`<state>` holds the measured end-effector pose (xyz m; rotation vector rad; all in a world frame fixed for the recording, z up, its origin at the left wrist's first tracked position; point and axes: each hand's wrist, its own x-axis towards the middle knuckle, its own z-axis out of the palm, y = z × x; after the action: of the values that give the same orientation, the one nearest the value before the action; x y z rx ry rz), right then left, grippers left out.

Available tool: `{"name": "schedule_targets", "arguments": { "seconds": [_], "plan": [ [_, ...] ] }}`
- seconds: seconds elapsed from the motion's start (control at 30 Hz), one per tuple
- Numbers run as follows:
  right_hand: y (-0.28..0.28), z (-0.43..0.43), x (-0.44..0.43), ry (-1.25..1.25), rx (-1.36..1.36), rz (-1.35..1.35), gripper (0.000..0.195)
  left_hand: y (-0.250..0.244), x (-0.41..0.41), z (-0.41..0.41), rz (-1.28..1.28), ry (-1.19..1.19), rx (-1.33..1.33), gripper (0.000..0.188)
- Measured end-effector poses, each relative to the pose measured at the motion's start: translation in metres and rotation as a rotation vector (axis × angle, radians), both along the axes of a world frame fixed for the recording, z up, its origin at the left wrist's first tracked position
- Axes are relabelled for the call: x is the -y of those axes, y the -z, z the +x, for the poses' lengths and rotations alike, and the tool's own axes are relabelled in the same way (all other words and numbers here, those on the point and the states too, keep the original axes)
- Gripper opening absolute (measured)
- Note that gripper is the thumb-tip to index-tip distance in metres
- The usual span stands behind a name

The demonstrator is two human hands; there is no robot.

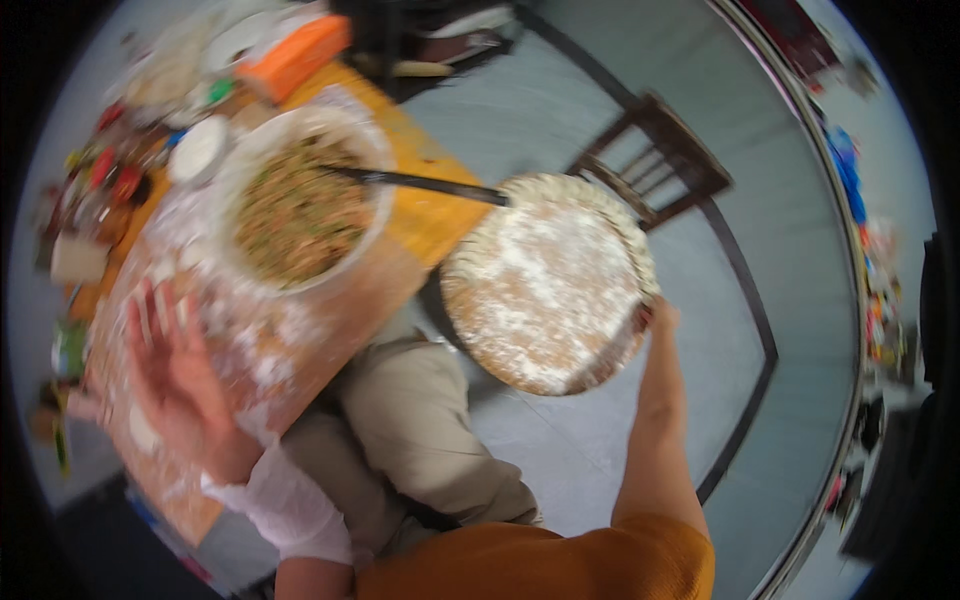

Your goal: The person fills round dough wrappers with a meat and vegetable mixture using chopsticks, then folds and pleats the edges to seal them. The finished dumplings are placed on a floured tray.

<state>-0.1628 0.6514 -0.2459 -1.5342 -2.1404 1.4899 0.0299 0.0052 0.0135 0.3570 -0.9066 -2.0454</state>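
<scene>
My left hand (176,367) is raised palm up over the floured work board (307,352), its fingers spread and nothing in them. A white covering wraps that forearm. On the board stands a white bowl (384,217) of minced filling (300,217) with green bits. A dark utensil handle (427,182) juts from it toward a round floured tray (555,277). Pleated dumplings (626,217) line the tray's far rim. My right hand (664,319) is at the tray's right edge, by the end of the dumpling row; blur hides what its fingers hold.
Jars and bottles (112,180) crowd the table's left side, near a white round container (199,150) and an orange box (300,56). A dark wooden chair (652,161) stands beyond the tray. My knees (412,405) are between table and tray.
</scene>
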Motion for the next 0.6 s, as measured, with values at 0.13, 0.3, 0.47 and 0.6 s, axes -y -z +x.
{"name": "schedule_targets", "arguments": {
  "seconds": [0.13, 0.3, 0.47, 0.6],
  "plan": [
    [0.030, 0.017, -0.066, -0.289, 0.055, 0.759, 0.045, 0.004, 0.022, 0.021, -0.220, -0.143, 0.128, 0.039],
    [-0.043, 0.016, 0.052, -0.531, -0.348, 0.678, 0.039, 0.007, 0.076, 0.102, -0.438, -0.448, 0.438, 0.031],
    [-0.108, 0.013, 0.174, -0.918, -0.835, 0.307, 0.036, 0.021, 0.135, 0.143, -0.653, -0.398, 0.853, 0.022],
    [-0.184, 0.037, 0.291, -1.231, -0.635, -0.038, 0.038, 0.042, 0.158, 0.165, -0.845, -0.102, 1.134, 0.023]
  ]
}}
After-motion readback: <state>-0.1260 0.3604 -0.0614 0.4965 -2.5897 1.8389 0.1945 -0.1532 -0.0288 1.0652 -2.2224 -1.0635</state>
